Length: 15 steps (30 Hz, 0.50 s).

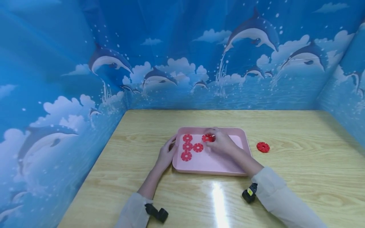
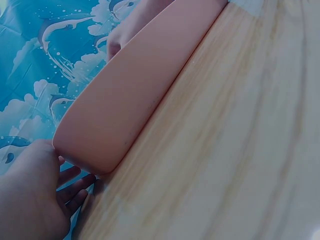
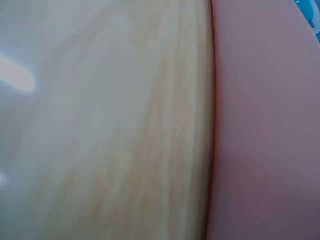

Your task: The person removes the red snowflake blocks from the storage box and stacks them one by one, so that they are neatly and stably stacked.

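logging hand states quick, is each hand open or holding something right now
Left hand: open, touching the pink tray at its left side.
Right hand: closed, pinching a red notched disc.

The wood-grained counter point(image 3: 105, 150) occupies the field from 6 through 9 to 12 o'clock, bearing a bright glare spot point(image 3: 16, 74) at 10 o'clock. The smooth side of a pink tray point(image 3: 267, 130) fills the 3 o'clock side, its dark reddish lower border running from 1 to 5 o'clock. Blue-and-white backdrop point(image 3: 309, 12) shows at 2 o'clock.
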Each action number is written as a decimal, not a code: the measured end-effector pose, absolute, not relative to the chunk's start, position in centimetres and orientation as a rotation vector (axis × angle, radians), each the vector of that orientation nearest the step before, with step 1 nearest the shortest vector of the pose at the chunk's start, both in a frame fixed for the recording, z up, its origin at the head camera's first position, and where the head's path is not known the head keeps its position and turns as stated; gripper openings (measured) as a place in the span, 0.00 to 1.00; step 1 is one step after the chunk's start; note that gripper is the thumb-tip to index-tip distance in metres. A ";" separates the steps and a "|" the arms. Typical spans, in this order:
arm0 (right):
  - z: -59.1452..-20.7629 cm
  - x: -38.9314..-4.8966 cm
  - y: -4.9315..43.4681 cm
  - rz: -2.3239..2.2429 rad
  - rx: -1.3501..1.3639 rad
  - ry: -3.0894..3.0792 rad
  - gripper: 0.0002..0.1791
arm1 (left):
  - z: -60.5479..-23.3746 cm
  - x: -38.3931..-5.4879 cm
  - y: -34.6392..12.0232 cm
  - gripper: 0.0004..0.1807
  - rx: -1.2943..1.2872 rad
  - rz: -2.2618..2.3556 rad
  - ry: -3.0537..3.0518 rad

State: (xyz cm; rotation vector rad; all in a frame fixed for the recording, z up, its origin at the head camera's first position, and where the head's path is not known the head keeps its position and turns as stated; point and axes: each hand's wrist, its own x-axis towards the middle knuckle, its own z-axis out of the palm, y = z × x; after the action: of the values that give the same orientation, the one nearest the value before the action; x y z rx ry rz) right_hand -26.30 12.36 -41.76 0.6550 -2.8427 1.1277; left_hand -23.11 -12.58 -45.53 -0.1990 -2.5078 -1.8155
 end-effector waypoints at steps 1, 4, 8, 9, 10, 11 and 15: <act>-41.6 -26.1 12.6 1.126 0.645 -2.844 0.23 | -45.5 -23.1 -12.6 0.24 -0.199 -1.814 -2.508; -41.0 -25.4 13.3 1.123 0.626 -2.837 0.23 | -45.5 -23.1 -12.6 0.24 -0.187 -1.816 -2.512; -40.2 -24.5 14.4 1.118 0.615 -2.812 0.22 | -45.5 -23.1 -12.6 0.24 -0.177 -1.816 -2.521; -40.0 -24.3 14.7 1.129 0.610 -2.805 0.22 | -45.5 -23.1 -12.6 0.24 -0.177 -1.818 -2.520; -39.9 -24.2 14.9 1.138 0.609 -2.795 0.22 | -45.5 -23.1 -12.6 0.24 -0.177 -1.817 -2.520; -39.8 -24.0 15.2 1.149 0.611 -2.783 0.22 | -45.5 -23.1 -12.6 0.24 -0.182 -1.816 -2.521; -39.5 -23.6 16.4 1.135 0.635 -2.735 0.22 | -45.5 -23.1 -12.5 0.24 -0.190 -1.815 -2.519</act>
State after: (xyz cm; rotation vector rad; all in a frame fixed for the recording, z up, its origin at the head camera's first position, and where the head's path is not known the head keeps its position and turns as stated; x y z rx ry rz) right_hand -23.56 16.42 -39.46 0.6349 -2.7352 1.1351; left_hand -23.09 -12.54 -45.54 -0.1895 -2.5187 -1.8154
